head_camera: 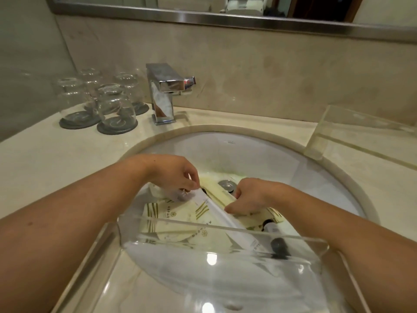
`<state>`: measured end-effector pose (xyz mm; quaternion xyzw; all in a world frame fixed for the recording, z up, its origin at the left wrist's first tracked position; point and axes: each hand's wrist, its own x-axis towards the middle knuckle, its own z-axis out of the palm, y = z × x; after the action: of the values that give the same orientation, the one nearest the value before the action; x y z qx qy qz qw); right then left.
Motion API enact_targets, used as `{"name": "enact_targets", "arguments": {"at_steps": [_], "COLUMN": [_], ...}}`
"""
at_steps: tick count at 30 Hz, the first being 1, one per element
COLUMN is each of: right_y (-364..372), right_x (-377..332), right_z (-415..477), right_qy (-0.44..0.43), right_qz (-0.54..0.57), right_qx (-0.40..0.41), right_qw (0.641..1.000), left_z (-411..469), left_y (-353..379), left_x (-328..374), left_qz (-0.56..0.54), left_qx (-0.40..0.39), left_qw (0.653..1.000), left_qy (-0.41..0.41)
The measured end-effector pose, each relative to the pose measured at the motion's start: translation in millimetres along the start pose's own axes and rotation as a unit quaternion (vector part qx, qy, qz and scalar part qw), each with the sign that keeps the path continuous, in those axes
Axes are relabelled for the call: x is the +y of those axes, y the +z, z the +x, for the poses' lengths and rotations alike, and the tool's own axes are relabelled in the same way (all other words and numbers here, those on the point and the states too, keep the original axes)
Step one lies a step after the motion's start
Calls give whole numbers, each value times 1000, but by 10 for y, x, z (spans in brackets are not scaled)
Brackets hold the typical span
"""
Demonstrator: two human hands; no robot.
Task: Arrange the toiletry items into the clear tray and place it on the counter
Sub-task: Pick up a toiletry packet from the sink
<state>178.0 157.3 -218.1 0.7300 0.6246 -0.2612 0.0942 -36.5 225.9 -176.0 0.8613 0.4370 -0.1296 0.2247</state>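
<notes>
A clear tray (225, 256) sits across the near rim of the white sink (259, 152). Down in the basin lie cream toiletry packets (167, 215) with green stripes, a long white packet (225, 216) and small black-capped bottles (270, 227). My left hand (173, 175) pinches the far end of the long white packet. My right hand (250, 197) has its fingers curled onto the packets beside the drain (226, 185); what it holds is hidden under the fingers.
A chrome faucet (164, 93) stands behind the sink. Several upturned glasses (112, 105) rest on grey coasters at the left. A second clear tray (361, 136) sits on the counter at the right. A mirror edge runs along the top.
</notes>
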Motion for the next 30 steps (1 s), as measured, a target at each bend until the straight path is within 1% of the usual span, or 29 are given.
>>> {"name": "enact_targets", "arguments": {"at_steps": [4, 7, 10, 13, 17, 20, 24, 30], "right_y": [-51, -91, -139, -192, -216, -248, -297, -334], "right_x": [10, 11, 22, 30, 17, -46, -162, -279], "right_z": [-27, -66, -88, -151, -206, -277, -439, -562], "right_qy": [-6, -19, -47, -81, -113, -160, -209, -240], "right_qz": [39, 81, 129, 155, 138, 116, 88, 67], "right_qx": [11, 41, 80, 91, 94, 131, 192, 206], "right_qw": [999, 996, 987, 980, 980, 971, 955, 946], "left_z": [-60, -125, -174, -205, -273, -344, -412, -545], "left_y": [-23, -38, -44, -47, -45, -54, -52, -72], "left_x": [-65, -98, -128, -147, -151, -151, -115, -2], "left_qz": [-15, -31, -65, -98, -109, -144, -201, -258], "left_qx": [39, 65, 107, 150, 202, 239, 261, 283], "left_qw": [999, 997, 991, 983, 972, 958, 940, 911], "left_qy": [16, 28, 37, 35, 43, 62, 92, 154]}}
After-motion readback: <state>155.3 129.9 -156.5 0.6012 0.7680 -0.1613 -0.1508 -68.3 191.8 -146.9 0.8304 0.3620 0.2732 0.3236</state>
